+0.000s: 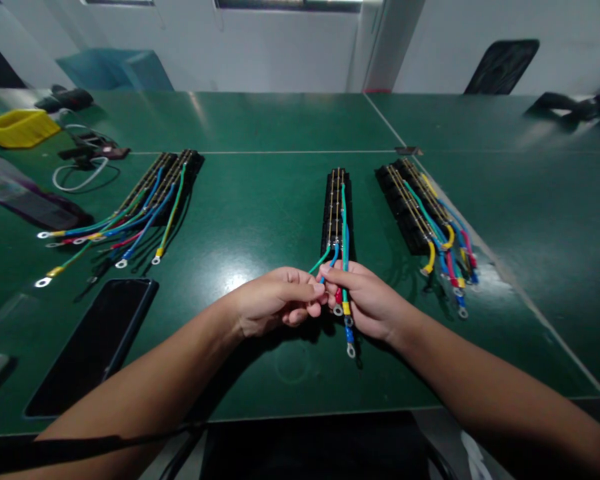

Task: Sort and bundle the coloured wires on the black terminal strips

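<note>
In front of me a black terminal block (pixel 325 213) with metal strips lies lengthwise on the green table. Green, blue and red wires come out of its near end. My left hand (pixel 285 300) is closed, thumb and fingertips pinching a short blue wire (pixel 335 255) beside my right fingertips. A green wire (pixel 320 262) bends behind my left fingers. My right hand (pixel 367 297) is closed around the wire bundle, thumb pressed toward the blue wire. Longer wires run over its fingers, and their ring terminals (pixel 351 350) hang toward me. Part of the bundle is hidden by my fingers.
More wired terminal blocks lie at left (pixel 167 177) and right (pixel 405 207). A phone (pixel 93 347) rests near the left front edge. Further left are a yellow bin (pixel 20 129), a white cable (pixel 77 189) and a plastic package (pixel 20 187). A black chair (pixel 503 67) stands behind the table.
</note>
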The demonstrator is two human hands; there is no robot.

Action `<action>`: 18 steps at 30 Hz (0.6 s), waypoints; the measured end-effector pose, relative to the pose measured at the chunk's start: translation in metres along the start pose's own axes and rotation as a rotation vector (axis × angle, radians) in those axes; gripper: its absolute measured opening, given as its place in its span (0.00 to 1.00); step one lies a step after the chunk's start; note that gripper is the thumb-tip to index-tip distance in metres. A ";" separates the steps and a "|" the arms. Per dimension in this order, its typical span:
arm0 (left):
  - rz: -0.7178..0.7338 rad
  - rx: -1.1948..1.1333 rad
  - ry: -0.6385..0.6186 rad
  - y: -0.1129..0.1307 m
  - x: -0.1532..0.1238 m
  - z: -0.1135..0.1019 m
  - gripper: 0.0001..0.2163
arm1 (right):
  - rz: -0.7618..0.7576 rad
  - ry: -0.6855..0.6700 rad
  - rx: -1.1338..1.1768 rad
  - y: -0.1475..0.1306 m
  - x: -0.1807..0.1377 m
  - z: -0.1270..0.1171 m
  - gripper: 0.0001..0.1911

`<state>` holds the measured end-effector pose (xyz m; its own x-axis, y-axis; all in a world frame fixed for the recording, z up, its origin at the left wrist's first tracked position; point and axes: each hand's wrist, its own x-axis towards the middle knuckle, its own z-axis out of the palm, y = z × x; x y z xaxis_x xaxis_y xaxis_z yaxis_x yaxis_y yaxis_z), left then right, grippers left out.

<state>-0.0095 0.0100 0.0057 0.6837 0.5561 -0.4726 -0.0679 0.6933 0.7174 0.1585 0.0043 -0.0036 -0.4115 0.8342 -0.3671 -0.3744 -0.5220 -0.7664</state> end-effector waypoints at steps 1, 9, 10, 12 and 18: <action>-0.006 0.002 -0.003 0.000 0.000 0.000 0.09 | -0.002 -0.004 -0.002 0.000 0.000 0.000 0.14; -0.001 0.033 0.059 0.001 -0.001 0.003 0.08 | 0.034 0.037 -0.008 -0.001 0.001 -0.002 0.12; -0.004 0.033 0.059 0.001 -0.001 0.002 0.08 | 0.035 0.037 -0.010 -0.001 0.000 -0.002 0.12; 0.001 0.030 0.046 0.000 -0.001 0.002 0.09 | 0.038 0.030 -0.012 -0.001 0.000 -0.002 0.12; -0.008 0.041 0.011 0.000 0.000 0.001 0.09 | 0.034 0.015 -0.019 -0.003 -0.001 -0.001 0.14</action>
<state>-0.0087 0.0093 0.0067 0.6758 0.5559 -0.4841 -0.0325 0.6785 0.7338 0.1603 0.0051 -0.0017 -0.4114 0.8184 -0.4012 -0.3446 -0.5472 -0.7628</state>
